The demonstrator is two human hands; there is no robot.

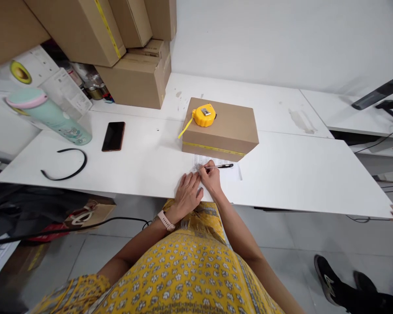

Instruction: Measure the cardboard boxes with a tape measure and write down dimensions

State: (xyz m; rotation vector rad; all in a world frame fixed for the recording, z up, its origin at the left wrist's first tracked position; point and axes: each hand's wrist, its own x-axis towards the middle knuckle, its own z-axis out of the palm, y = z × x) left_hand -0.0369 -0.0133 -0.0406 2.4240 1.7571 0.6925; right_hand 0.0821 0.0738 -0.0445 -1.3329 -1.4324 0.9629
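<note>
We judge writing under way; amount left, we cannot tell. Left hand [188, 192]: palm down, fingers extended, beside sheet's left edge. Yellow rounded plastic tape measure [205, 115]: atop smooth brown rectangular cardboard box [229, 128], short strip out. Right hand [210, 178]: pinching slim black-and-clear pen [225, 166] over thin white printed paper sheet [234, 173], lying before box.

At a white table [301, 174], a person's right hand [211, 176] holds a pen [225, 166] to a printed sheet [232, 173], the left hand [187, 194] lying close by. Just beyond, a yellow tape measure [204, 115] sits on a cardboard box [231, 126].
</note>
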